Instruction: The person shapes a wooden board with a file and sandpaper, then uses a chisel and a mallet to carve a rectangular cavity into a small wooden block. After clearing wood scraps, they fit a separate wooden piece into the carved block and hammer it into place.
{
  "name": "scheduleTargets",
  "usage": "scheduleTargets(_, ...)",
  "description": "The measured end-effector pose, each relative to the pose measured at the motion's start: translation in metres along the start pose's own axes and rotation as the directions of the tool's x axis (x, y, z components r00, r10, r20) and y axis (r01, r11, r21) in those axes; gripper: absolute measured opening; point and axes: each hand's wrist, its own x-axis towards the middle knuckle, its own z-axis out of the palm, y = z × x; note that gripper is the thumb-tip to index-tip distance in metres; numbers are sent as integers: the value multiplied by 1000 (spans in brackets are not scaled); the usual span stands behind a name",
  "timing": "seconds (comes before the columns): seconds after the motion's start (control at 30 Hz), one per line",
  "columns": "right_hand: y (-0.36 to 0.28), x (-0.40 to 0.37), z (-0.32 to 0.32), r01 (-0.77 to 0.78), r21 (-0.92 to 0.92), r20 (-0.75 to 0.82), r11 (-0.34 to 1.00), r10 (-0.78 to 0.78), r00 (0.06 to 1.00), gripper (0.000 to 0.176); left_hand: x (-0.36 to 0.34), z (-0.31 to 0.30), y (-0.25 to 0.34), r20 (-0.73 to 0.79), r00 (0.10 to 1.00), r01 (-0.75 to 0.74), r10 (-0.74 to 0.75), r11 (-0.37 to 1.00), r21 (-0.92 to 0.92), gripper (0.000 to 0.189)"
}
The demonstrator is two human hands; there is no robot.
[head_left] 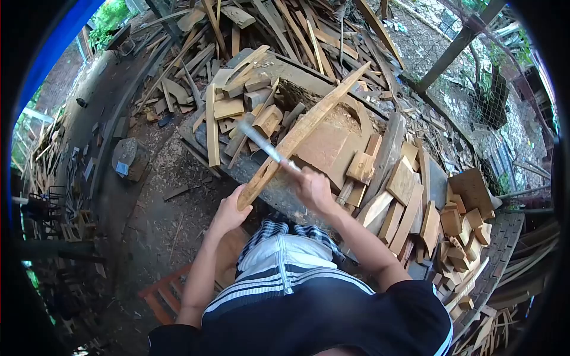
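My left hand (230,212) is closed around the near end of a long, tapering wooden board (314,118). The board slants up and away to the right, across the bench. My right hand (314,190) grips the reddish handle of a long, narrow metal tool (264,144). Its pale shaft points away to the left and crosses over the board in this view; the far end is smeared by motion, so I cannot tell its exact kind. Below and beyond the board lies a flat wooden block (323,145) on the cluttered bench.
Offcuts (230,108) are piled on the bench's left side, and more wooden blocks (466,237) lie to the right. A heap of scrap planks (291,29) rises behind. On the ground at left stands a stump (130,155); a red slatted piece (169,293) is beside me.
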Motion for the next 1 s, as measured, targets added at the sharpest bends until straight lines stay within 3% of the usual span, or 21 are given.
scheduleTargets(0.03,6,8,-9,-87,27,56,996,86,995,45,-3,3,5,-20,1000,1,-1,1000,12,62)
scheduleTargets(0.07,19,16,-16,-86,57,-104,995,92,990,39,-6,8,7,-35,999,5,-4,1000,22,61)
scheduleTargets(0.1,21,48,-1,-163,152,-187,975,191,964,36,-5,-10,4,-48,999,10,-7,997,78,61)
scheduleTargets(0.17,36,57,-7,-141,231,-294,963,207,933,35,-3,3,2,-24,999,48,-48,999,-13,61)
scheduleTargets(0.23,33,45,15,-180,128,-167,975,200,965,36,1,5,-2,-40,999,16,-16,1000,0,62)
scheduleTargets(0.27,11,29,7,-113,98,-128,989,126,984,41,3,2,1,-42,999,17,-16,1000,13,62)
scheduleTargets(0.3,6,17,18,68,41,-264,997,-55,963,48,3,1,1,-37,999,26,-25,999,23,62)
scheduleTargets(0.37,21,16,20,91,34,-200,995,-82,976,50,4,2,-2,-35,999,24,-23,1000,10,62)
scheduleTargets(0.43,32,40,10,-52,47,-201,998,61,978,48,1,4,0,-31,1000,4,-5,1000,-12,61)
scheduleTargets(0.5,45,68,2,-79,127,-294,989,114,949,45,0,7,-3,-37,999,7,-7,1000,-5,61)
scheduleTargets(0.57,32,60,9,-122,133,-261,984,153,953,46,-2,8,-1,-27,998,48,-49,999,-20,61)
scheduleTargets(0.6,25,53,12,-160,131,-224,978,186,957,49,-6,6,8,-80,996,-36,39,998,46,61)
scheduleTargets(0.7,16,16,26,48,-14,-212,999,-50,976,52,-1,7,0,-70,996,-49,51,998,26,61)
scheduleTargets(0.77,21,29,3,-26,-57,-112,998,19,994,50,-2,8,0,-57,998,-13,13,1000,7,61)
scheduleTargets(0.83,46,62,3,-140,70,-206,988,152,967,44,-1,9,-4,-17,999,40,-41,998,-48,60)
scheduleTargets(0.9,62,89,4,-69,89,-383,994,98,918,45,-3,9,-3,-31,999,13,-15,998,-60,60)
scheduleTargets(0.93,56,83,6,-68,93,-386,993,99,917,45,-5,9,1,-50,999,-3,2,1000,-22,61)
scheduleTargets(1.0,33,55,11,-120,86,-224,989,137,965,47,-1,7,-4,-80,996,-45,47,999,28,61)
